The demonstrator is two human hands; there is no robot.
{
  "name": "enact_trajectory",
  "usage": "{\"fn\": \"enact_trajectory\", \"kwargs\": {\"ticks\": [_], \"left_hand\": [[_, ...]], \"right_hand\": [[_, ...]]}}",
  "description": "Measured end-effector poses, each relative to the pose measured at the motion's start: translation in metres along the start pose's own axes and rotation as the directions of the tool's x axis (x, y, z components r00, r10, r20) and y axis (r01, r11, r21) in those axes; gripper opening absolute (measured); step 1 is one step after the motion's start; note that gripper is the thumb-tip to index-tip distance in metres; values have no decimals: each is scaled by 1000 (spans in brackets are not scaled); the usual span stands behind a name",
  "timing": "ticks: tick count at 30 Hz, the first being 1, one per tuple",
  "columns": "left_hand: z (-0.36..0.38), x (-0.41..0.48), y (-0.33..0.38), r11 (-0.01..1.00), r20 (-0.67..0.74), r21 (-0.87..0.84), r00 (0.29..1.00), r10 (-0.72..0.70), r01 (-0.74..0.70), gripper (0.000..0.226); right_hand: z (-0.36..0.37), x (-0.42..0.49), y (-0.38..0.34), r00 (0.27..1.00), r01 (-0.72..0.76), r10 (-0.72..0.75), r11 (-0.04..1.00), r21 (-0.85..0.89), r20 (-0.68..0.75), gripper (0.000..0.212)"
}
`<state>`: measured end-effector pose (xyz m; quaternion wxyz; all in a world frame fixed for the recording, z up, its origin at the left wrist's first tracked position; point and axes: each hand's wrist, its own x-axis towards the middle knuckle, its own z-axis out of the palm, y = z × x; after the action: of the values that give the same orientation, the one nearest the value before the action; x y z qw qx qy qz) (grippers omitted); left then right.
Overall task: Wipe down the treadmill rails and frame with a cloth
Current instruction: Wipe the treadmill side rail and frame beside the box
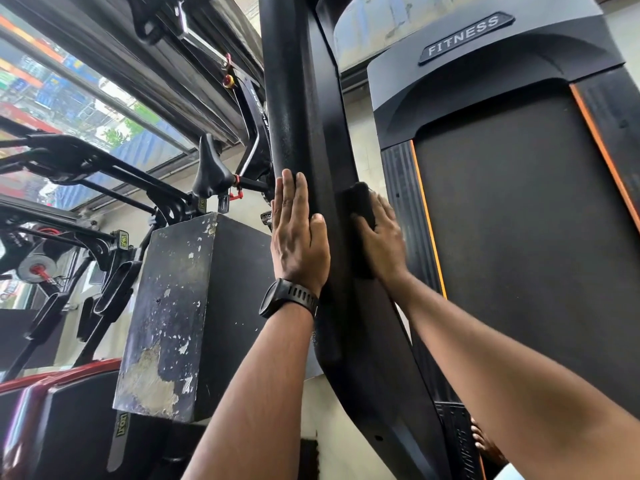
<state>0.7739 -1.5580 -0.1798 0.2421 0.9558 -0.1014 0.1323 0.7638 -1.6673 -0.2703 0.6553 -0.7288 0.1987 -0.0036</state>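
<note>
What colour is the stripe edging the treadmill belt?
Orange; the stripe shows best in the head view.

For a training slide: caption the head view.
Right hand presses black cloth against treadmill rail; flat left hand braces it.
</note>
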Motion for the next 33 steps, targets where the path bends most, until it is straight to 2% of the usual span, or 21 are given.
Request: {"fn": "enact_trajectory", "kwargs": {"ticks": [2, 3, 6, 8, 12, 13, 17, 18, 22, 23, 25, 27, 29, 33], "left_hand": [[0, 0, 0, 1000, -4, 6, 1000, -3, 3, 63], [0, 0, 0, 1000, -3, 4, 1000, -3, 3, 63], [1, 0, -1, 1000, -5, 4, 1000, -2, 2, 63], [1, 0, -1, 1000, -8, 10, 1000, 5, -5, 63], [1, 0, -1, 1000, -17, 13, 1000, 11, -11, 62], [1, 0, -1, 1000, -17, 10, 1000, 12, -12, 62], [2, 1, -2, 1000, -23, 18, 1000, 16, -16, 62], [2, 1, -2, 1000, -26, 21, 999, 19, -19, 62], [3, 0, -2, 1000, -29, 6, 999, 23, -22, 61], [4, 0, -3, 1000, -31, 1, 999, 22, -22, 60], [4, -1, -2, 1000, -34, -11, 999, 20, -20, 60], [3, 0, -2, 1000, -36, -17, 999, 11, -12, 60], [3, 0, -2, 1000, -37, -26, 999, 7, -8, 60], [2, -1, 1, 1000, -32, -26, 999, -12, 11, 61]], "right_hand": [[0, -8, 6, 996, -91, 91, 996, 10, 8, 58], [0, -17, 9, 997, -81, 81, 996, 25, -4, 57], [3, -36, 9, 996, 76, -72, 992, 98, -43, 59], [4, -17, 10, 994, 104, -103, 991, 85, -23, 60], [0, 4, 23, 992, -125, 124, 990, 60, 33, 58], [1, -6, 24, 990, -138, 136, 989, 51, 30, 58], [7, -37, 24, 998, 41, -37, 994, 103, -43, 58], [6, -30, 27, 999, 41, -37, 993, 109, -33, 58], [2, -15, 45, 976, -215, 213, 976, 21, 51, 58], [2, -24, 46, 970, -240, 239, 971, 0, 51, 58], [4, -51, 44, 988, -154, 153, 987, 38, 30, 56], [1, -65, 34, 999, -46, 45, 987, 154, 12, 59], [1, -55, 34, 1000, -18, 17, 984, 175, 7, 58], [-2, -42, 40, 967, -247, 243, 968, 40, 78, 58]]}}
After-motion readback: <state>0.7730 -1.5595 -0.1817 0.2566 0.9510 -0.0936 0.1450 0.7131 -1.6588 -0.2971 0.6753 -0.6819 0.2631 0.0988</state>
